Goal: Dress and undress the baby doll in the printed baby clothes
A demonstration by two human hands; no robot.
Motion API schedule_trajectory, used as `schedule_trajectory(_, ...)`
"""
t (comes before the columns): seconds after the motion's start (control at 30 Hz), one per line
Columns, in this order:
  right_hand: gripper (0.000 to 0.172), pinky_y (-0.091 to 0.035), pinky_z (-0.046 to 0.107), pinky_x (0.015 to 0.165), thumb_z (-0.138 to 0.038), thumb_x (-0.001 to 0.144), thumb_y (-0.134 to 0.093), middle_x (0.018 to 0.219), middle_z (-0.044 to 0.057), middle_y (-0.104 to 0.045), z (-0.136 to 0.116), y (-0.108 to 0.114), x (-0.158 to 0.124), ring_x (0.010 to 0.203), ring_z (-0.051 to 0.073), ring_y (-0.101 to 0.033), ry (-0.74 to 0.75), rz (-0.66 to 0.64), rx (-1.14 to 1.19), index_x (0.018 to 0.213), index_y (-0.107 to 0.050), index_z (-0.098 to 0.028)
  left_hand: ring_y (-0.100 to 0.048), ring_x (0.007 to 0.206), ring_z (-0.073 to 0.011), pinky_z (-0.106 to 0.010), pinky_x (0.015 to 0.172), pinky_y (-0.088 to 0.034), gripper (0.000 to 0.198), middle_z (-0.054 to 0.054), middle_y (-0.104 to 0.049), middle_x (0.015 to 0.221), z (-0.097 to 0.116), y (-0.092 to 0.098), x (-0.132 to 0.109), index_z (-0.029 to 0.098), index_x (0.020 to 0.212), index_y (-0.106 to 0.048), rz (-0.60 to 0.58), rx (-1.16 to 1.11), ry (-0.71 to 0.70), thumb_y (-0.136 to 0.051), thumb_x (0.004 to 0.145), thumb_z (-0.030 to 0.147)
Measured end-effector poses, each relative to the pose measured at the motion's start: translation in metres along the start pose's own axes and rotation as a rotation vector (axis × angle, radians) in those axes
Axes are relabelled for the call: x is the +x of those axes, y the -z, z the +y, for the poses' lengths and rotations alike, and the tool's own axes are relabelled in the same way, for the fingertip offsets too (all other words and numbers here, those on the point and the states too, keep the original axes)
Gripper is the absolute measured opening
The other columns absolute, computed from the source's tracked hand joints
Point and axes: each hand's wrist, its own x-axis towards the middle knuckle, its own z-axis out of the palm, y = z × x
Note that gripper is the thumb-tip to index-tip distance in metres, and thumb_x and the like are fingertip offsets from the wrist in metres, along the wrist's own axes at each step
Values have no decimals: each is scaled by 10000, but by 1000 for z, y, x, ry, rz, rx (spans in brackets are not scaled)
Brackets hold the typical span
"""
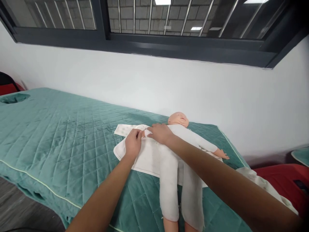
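Observation:
A baby doll point(169, 180) with a white cloth body lies on its back, its bare head point(178, 119) toward the wall. Under it is a spread-out white baby shirt point(147, 158), whose small-patterned sleeve point(124, 129) stretches out to the left. My left hand point(133, 141) is closed around the end of the doll's arm on the left, by the doll's hand. Just to the right, my right hand point(159, 132) grips the same arm, fingers curled over its white cuff. The doll's other arm point(218, 152) reaches out to the right, its palm bare.
A green quilted cover point(72, 135) lies over the bed, with a face hole point(14, 98) at the far left. Behind are a white wall point(101, 77) and a barred window. A red item point(285, 177) and cream cloth point(256, 178) are at the right.

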Motion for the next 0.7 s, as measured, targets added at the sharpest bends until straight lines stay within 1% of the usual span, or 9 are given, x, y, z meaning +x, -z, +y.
schedule_trajectory(0.07, 331, -418, 434, 871, -408, 951, -473, 1106, 136, -662, -4, -4, 5, 1055, 315, -590, -24, 6, 8, 1149, -645, -207, -593, 820, -182, -295, 749, -415, 196, -31, -654, 849, 3, -2, -2, 209, 846, -629, -104, 138, -123, -481, 943, 295)
schedule_trajectory(0.17, 323, -424, 450, 884, -368, 942, -482, 1120, 151, -664, -10, -3, 8, 1063, 327, -591, -55, 27, 36, 1150, -645, -182, -599, 875, -189, -295, 783, -421, 209, -39, -655, 872, 7, -2, -4, 217, 880, -630, -192, 235, -203, -449, 961, 282)
schedule_trajectory(0.23, 352, -427, 441, 903, -382, 934, -499, 1159, 145, -658, -9, 3, 3, 1107, 324, -575, -52, 47, 59, 1199, -620, -186, -600, 902, -196, -303, 814, -428, 225, -44, -659, 888, 7, -1, -3, 221, 909, -635, -179, 244, -200, -430, 969, 290)
schedule_trajectory(0.3, 400, -429, 415, 927, -410, 942, -485, 1232, 130, -638, 1, 10, -12, 1164, 304, -549, -44, 106, 116, 1271, -576, -201, -592, 934, -211, -323, 854, -432, 246, -56, -660, 924, 5, 1, -2, 221, 952, -640, -87, 256, -155, -408, 974, 297)
schedule_trajectory(0.4, 421, -423, 371, 962, -413, 964, -422, 1313, 116, -602, 30, 12, -51, 1174, 256, -551, -145, 403, 358, 1306, -552, -206, -563, 1027, -259, -384, 918, -421, 254, -98, -650, 1026, 2, 2, -1, 199, 1020, -646, 135, 355, -3, -419, 961, 298)
schedule_trajectory(0.47, 398, -430, 372, 948, -394, 946, -418, 1258, 125, -630, 54, 2, -81, 1099, 249, -587, -353, 626, 502, 1239, -593, -190, -533, 1102, -303, -435, 930, -413, 267, -130, -632, 1107, 1, 1, 0, 181, 1072, -645, 205, 449, 115, -459, 942, 321)
schedule_trajectory(0.53, 377, -450, 368, 874, -391, 917, -427, 1109, 117, -683, 74, -17, -109, 996, 250, -619, -663, 761, 596, 1162, -622, -181, -512, 1145, -339, -476, 921, -409, 304, -148, -612, 1162, 1, -1, 0, 174, 1117, -638, 179, 522, 186, -492, 926, 359)
schedule_trajectory(0.6, 387, -450, 370, 785, -405, 895, -429, 911, 97, -709, 85, -36, -129, 871, 261, -635, -874, 679, 619, 1143, -623, -179, -512, 1150, -355, -505, 924, -397, 324, -154, -605, 1178, 2, -3, 1, 174, 1125, -638, 127, 555, 207, -513, 914, 385)
schedule_trajectory(0.7, 416, -429, 370, 724, -433, 900, -403, 816, 95, -707, 87, -54, -144, 815, 282, -638, -983, 508, 559, 1154, -622, -185, -524, 1128, -352, -508, 937, -380, 292, -151, -620, 1132, 4, -3, 0, 173, 1069, -647, 112, 551, 215, -519, 905, 379)
